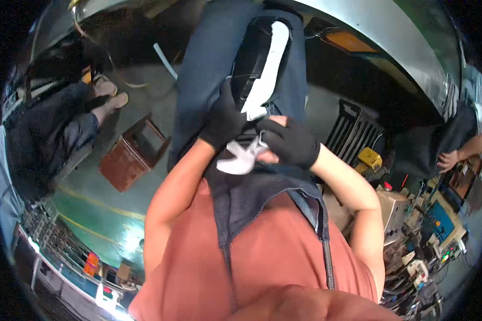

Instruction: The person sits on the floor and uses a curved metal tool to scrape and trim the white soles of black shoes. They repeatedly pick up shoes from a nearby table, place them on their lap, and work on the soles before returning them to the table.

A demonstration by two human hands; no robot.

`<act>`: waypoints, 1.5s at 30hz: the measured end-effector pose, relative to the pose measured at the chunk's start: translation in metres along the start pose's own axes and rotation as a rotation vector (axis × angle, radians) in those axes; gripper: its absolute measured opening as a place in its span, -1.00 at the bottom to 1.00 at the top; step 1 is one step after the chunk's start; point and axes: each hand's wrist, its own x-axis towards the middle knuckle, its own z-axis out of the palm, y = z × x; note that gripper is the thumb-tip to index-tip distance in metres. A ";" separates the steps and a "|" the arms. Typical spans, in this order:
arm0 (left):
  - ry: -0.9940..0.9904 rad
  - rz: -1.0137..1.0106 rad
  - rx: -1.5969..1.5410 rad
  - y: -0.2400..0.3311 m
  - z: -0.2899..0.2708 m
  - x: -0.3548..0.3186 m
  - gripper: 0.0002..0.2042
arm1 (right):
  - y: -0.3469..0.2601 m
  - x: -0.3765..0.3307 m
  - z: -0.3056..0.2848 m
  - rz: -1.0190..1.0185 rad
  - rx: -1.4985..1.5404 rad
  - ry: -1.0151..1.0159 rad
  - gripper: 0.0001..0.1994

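Observation:
A long, shiny black object (248, 52) lies across my thighs, its exact kind unclear. A white strip (273, 59) runs along its top and widens near my hands. My left hand (225, 119), in a black fingerless-tipped glove, is closed at the near left edge of the black object, with one finger lying up along its side. In a matching glove with bare fingertips, my right hand (289, 140) is curled just right of it. A loose white piece (238, 162), blurred by motion, hangs from its fingers over my dark apron (251, 195).
A brown stool (127, 161) stands on the green floor at left, near a seated person's sandalled feet (110, 94). At right are a dark slatted crate (350, 125), a yellow object (369, 159) and another person's hand (449, 160). A metal edge (380, 24) curves across the far side.

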 end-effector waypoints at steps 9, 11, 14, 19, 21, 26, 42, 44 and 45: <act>-0.028 0.237 0.218 -0.002 -0.002 0.004 -0.09 | 0.012 -0.019 0.008 0.386 -0.073 -0.167 -0.62; 0.018 0.215 0.173 -0.002 -0.004 0.007 -0.07 | 0.016 -0.026 0.006 0.656 -0.212 -0.303 -0.65; 0.036 0.259 0.148 -0.022 0.002 0.001 -0.09 | -0.007 -0.028 0.000 0.411 -0.074 -0.131 -0.58; -0.020 0.223 0.045 -0.003 -0.005 0.004 -0.08 | 0.027 -0.025 -0.001 0.652 -0.034 -0.190 -0.57; -0.015 0.231 0.372 0.025 -0.033 -0.006 -0.12 | 0.011 -0.028 -0.028 0.610 -0.093 -0.206 -0.57; -0.173 0.020 0.141 0.115 -0.143 0.009 -0.32 | -0.011 -0.059 -0.090 0.842 0.026 -0.154 -0.64; -0.044 -0.106 0.350 0.101 -0.040 0.088 -0.47 | 0.019 -0.085 -0.056 1.075 0.544 0.088 -0.57; -0.061 0.008 0.050 0.062 -0.035 0.082 -0.31 | 0.023 -0.079 -0.063 0.994 0.375 -0.026 -0.59; -0.019 0.137 -0.047 0.031 -0.020 0.070 -0.25 | 0.028 -0.073 -0.066 0.947 0.296 -0.087 -0.59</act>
